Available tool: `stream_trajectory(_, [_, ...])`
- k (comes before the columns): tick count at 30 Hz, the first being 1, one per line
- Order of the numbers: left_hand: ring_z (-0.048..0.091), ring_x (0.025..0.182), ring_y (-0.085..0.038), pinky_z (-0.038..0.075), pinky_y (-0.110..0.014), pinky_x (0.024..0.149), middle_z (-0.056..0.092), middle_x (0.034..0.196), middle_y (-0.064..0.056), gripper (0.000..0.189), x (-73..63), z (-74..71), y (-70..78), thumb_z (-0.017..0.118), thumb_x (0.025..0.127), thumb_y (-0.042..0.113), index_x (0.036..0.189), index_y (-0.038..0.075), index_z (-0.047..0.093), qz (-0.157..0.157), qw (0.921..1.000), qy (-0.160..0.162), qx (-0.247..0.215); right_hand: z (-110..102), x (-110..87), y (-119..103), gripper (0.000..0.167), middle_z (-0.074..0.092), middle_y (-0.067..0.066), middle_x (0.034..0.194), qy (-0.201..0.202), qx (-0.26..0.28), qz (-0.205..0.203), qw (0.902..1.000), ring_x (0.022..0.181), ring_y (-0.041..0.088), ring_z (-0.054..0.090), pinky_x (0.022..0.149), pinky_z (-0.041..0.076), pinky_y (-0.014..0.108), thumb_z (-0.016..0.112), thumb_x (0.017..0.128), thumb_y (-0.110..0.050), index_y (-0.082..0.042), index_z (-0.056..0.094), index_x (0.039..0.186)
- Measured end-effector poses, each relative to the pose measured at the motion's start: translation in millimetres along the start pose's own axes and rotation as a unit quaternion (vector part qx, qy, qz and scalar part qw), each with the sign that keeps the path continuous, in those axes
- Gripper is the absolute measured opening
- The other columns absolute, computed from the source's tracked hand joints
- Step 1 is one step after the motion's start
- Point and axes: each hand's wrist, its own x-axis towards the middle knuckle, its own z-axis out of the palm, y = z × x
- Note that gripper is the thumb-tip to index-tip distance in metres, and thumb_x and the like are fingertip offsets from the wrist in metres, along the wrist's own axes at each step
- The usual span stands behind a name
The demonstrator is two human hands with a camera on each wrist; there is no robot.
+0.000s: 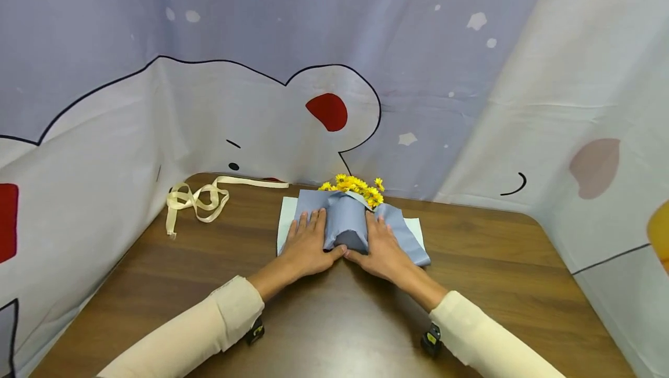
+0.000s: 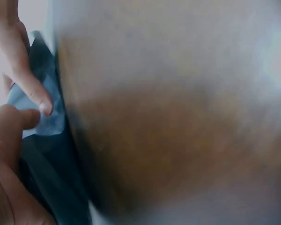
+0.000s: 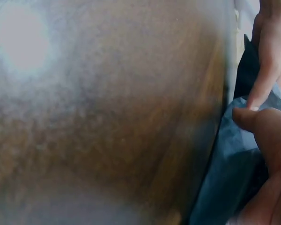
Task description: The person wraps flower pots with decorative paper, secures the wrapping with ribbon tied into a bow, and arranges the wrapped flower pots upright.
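A bundle in blue-grey wrapping paper (image 1: 346,215) lies on the table, with small yellow flowers (image 1: 358,186) showing at its far end. Pale sheet edges (image 1: 286,215) stick out beneath it on both sides. My left hand (image 1: 308,245) presses the paper on the left with straight fingers. On the right side my right hand (image 1: 384,248) does the same. Both thumbs come together at the bundle's near end; the wrist views show them on the folded paper (image 2: 51,173), close to each other. Stems are hidden inside the wrap.
A loose cream ribbon (image 1: 209,204) lies looped near the table's far left corner. The brown wooden table (image 1: 486,262) extends on both sides and toward me. A printed curtain (image 1: 428,76) hangs right behind the far edge.
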Motion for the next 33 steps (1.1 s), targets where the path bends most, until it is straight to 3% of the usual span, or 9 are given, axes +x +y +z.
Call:
stream_trajectory(5, [0.011,0.175,-0.052,0.009,-0.067,0.143,0.017,0.187,-0.028,0.109,3.4,-16.4,6.7,0.07,0.103,0.062,0.182,0.013,0.015,0.069,0.9968,0.028,0.031,-7,-0.7,-2,0.122,0.032,0.036,0.179,0.004,-0.008,-0.003,1.0,0.166,0.067,0.022,0.136,0.02,0.076,0.082,0.094,-0.066,0.005,0.023,0.175])
stream_trajectory(8, [0.011,0.177,-0.046,0.012,-0.063,0.144,0.014,0.188,-0.025,0.1,5.6,-23.5,11.2,0.069,0.106,0.058,0.182,0.017,0.019,0.119,0.9901,0.028,0.069,-31,-4.7,-26,0.114,0.027,0.036,0.181,-0.036,-0.024,0.03,0.9986,0.168,0.064,0.018,0.137,0.02,0.075,0.083,0.096,-0.05,0.006,0.024,0.175])
stream_trajectory(10, [0.01,0.177,-0.045,0.013,-0.061,0.144,0.013,0.188,-0.025,0.097,6.6,-25.1,13.1,0.068,0.107,0.057,0.182,0.018,0.021,0.132,0.9862,0.022,0.097,-49,-5.3,-40,0.101,0.03,0.034,0.181,-0.057,-0.047,0.055,0.9957,0.169,0.06,0.024,0.137,0.026,0.072,0.081,0.097,-0.039,0.006,0.032,0.173])
stream_trajectory(12, [0.009,0.177,-0.046,0.012,-0.061,0.144,0.011,0.188,-0.026,0.098,7.3,-25.1,14.2,0.067,0.107,0.061,0.182,0.017,0.022,0.125,0.985,0.018,0.118,-64,-3.6,-50,0.084,0.038,0.03,0.178,-0.055,-0.058,0.074,0.994,0.166,0.055,0.036,0.133,0.035,0.07,0.075,0.099,-0.03,0.004,0.043,0.169])
stream_trajectory(14, [0.007,0.177,-0.047,0.011,-0.062,0.144,0.01,0.188,-0.027,0.099,8.3,-24.0,15.0,0.064,0.106,0.067,0.181,0.017,0.023,0.11,0.986,0.019,0.124,-78,0.1,-57,0.067,0.048,0.027,0.172,-0.026,-0.054,0.073,0.9955,0.16,0.052,0.047,0.129,0.042,0.068,0.07,0.101,-0.027,0.001,0.055,0.161])
stream_trajectory(19, [0.003,0.178,-0.045,0.007,-0.061,0.145,0.007,0.189,-0.024,0.095,12.0,-20.4,18.1,0.042,0.108,0.08,0.18,0.019,0.029,0.074,0.9911,0.027,0.107,-87,24.9,-63,0.045,0.064,0.024,0.157,0.057,-0.062,-0.018,0.9963,0.15,0.051,0.057,0.123,0.044,0.072,0.063,0.106,-0.015,-0.003,0.069,0.149])
stream_trajectory(24, [0.006,0.177,-0.047,0.007,-0.063,0.144,0.011,0.188,-0.024,0.089,14.9,-18.2,23.5,0.035,0.112,0.077,0.177,0.016,0.037,0.057,0.9945,0.04,0.078,-78,56.2,-58,0.037,0.07,0.022,0.151,0.079,-0.132,-0.085,0.9845,0.14,0.052,0.064,0.116,0.049,0.071,0.066,0.11,-0.012,-0.006,0.073,0.146])
stream_trajectory(28, [0.009,0.176,-0.049,0.01,-0.064,0.144,0.015,0.187,-0.025,0.088,15.4,-17.5,27.2,0.037,0.113,0.075,0.176,0.014,0.04,0.052,0.9952,0.044,0.07,-71,74.2,-49,0.032,0.074,0.021,0.14,0.077,-0.166,-0.082,0.9797,0.131,0.051,0.066,0.11,0.052,0.066,0.066,0.112,-0.014,-0.008,0.075,0.142])
stream_trajectory(33, [0.011,0.176,-0.05,0.012,-0.065,0.143,0.018,0.187,-0.026,0.087,13.5,-16.0,27.2,0.039,0.112,0.073,0.176,0.013,0.04,0.048,0.9958,0.046,0.064,-64,92.3,-42,0.025,0.075,0.02,0.126,0.066,-0.135,-0.041,0.9878,0.119,0.048,0.063,0.101,0.049,0.062,0.062,0.115,-0.018,-0.011,0.079,0.131])
